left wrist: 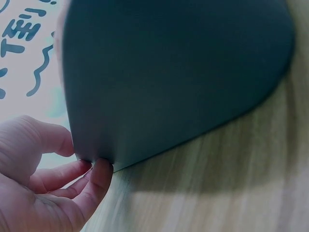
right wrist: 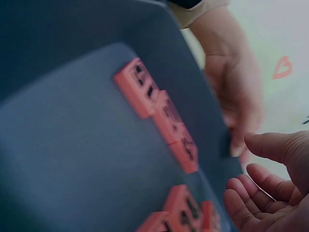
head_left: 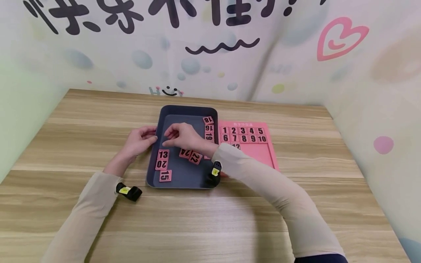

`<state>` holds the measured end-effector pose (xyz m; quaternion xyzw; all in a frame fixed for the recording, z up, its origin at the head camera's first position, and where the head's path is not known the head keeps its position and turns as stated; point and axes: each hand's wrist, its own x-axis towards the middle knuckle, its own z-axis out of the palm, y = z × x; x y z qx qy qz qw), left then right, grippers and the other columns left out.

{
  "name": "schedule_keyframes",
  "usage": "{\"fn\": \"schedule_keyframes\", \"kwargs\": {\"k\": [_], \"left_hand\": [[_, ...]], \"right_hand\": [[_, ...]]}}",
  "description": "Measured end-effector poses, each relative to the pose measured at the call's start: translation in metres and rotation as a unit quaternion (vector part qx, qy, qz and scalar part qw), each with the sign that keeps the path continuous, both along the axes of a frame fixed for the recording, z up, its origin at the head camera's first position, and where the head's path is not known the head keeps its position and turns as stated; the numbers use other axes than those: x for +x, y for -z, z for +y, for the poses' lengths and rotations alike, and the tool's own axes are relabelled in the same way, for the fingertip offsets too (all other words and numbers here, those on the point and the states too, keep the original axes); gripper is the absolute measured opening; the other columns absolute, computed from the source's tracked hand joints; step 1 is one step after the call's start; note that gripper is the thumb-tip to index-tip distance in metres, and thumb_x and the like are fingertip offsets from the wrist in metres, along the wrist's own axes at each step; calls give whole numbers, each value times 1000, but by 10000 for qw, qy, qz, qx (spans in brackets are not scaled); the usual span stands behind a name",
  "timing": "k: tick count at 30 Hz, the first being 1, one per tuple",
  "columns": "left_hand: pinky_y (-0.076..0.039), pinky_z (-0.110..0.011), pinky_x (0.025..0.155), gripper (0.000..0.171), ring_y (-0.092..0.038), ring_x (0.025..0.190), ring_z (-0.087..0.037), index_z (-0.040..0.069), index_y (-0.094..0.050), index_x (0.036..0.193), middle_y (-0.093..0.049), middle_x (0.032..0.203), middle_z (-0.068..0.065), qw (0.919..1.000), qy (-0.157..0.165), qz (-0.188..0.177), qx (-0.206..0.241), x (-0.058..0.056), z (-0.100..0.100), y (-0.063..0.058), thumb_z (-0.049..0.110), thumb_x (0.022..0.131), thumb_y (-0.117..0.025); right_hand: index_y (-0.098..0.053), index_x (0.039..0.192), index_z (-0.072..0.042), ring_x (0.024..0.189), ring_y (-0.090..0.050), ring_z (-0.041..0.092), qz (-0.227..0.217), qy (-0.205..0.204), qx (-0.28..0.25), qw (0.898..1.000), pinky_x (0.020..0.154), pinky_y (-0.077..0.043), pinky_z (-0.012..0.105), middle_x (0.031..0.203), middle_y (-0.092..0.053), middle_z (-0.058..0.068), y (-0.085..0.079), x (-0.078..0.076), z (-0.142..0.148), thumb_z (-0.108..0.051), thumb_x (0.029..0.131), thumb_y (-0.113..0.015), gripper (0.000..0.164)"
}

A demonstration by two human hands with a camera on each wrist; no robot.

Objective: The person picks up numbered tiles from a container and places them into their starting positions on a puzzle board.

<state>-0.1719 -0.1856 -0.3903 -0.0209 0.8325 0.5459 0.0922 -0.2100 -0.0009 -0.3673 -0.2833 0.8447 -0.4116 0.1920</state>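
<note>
1. Head view: pinching tray [head_left: 182, 177] by left rim with left fingers [left wrist: 100, 179].
2. Hovering with right fingers [head_left: 173, 128] apart, near number tiles [head_left: 195, 157] inside tray.
3. Hiding pink board [head_left: 260, 155] partly behind right sleeve [head_left: 263, 179].

Inside the tray [head_left: 187, 179], a bare lane passes between the tiles [head_left: 163, 155] at left and those near the centre, joining open floor at back and front. More tiles line the right side. The left hand [head_left: 139, 140] obstructs the left rim; the right hand [head_left: 182, 135] overhangs the interior, its sleeve [head_left: 263, 180] crossing the pink board [head_left: 258, 153]. Open table [head_left: 210, 226] extends in front; a wall [head_left: 289, 73] stands behind.
</note>
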Motion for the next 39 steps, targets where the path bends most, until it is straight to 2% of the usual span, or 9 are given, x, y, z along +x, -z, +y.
{"fn": "schedule_keyframes", "kwargs": {"k": [11, 17, 26, 29, 35, 39], "left_hand": [[-44, -10, 76, 43, -51, 114, -35, -10, -40, 135, -50, 127, -29, 10000, 34, 41, -11, -2, 0, 0, 0, 94, -47], [-44, -9, 75, 43, -52, 112, -35, -10, -41, 135, -50, 126, -30, 10000, 18, 81, -9, -1, 0, 1, -1, 94, -47], [-44, -9, 76, 43, -51, 113, -35, -11, -40, 135, -50, 126, -30, 10000, 9, 74, 24, 0, 0, 2, -1, 93, -47], [-44, -9, 77, 44, -51, 113, -35, -11, -40, 135, -50, 126, -31, 10000, 15, 75, 43, -1, 0, 2, -2, 93, -47], [-44, -10, 77, 44, -51, 112, -35, -11, -40, 135, -49, 127, -30, 10000, 16, 55, 27, -1, -1, 3, -1, 93, -47], [-44, -10, 77, 44, -51, 112, -34, -10, -40, 135, -49, 127, -30, 10000, -9, 67, -4, -1, -1, 3, -1, 93, -47]], "right_hand": [[-64, 103, -3, 82, -54, 11, -342, -442, 600, 9966, 69, -44, 14, 92, -62, 5, 16, 0, -10, -9, 76, -77, 30], [-64, 102, -3, 84, -53, 13, -31, -788, 813, 9936, 71, -42, 15, 94, -62, 6, 17, -2, -12, -8, 75, -78, 31], [-64, 103, -4, 85, -53, 14, 154, -988, 946, 9905, 73, -43, 17, 95, -60, 6, 18, -3, -13, -9, 75, -78, 32], [-64, 102, -4, 87, -52, 15, 450, -1083, 1010, 9879, 74, -42, 18, 95, -60, 6, 20, -3, -13, -9, 75, -78, 31], [-65, 102, -5, 86, -50, 16, 1284, -1394, 1262, 9737, 76, -38, 22, 92, -61, 6, 23, -3, -14, -14, 76, -78, 31], [-66, 103, -6, 84, -50, 15, 1188, -1336, 1306, 9752, 72, -40, 21, 92, -61, 5, 20, -3, -13, -13, 76, -77, 30]]}}
